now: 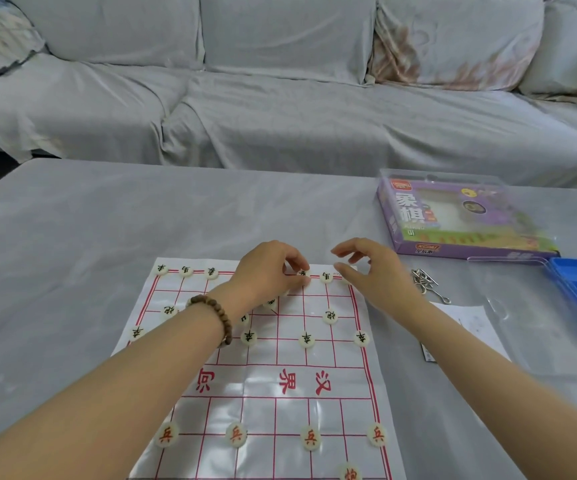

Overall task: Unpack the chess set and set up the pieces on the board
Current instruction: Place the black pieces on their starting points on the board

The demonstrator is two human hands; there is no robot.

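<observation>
left hand (266, 268) is pinching a xiangqi piece (303, 274) on the board's (263, 420) far row; fingers (344, 251) of the right hand (370, 268) are hovering apart, empty.

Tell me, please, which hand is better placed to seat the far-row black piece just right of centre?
Left. The left hand pinches that black piece on its spot. The right hand hovers beside it, holding nothing.
</observation>
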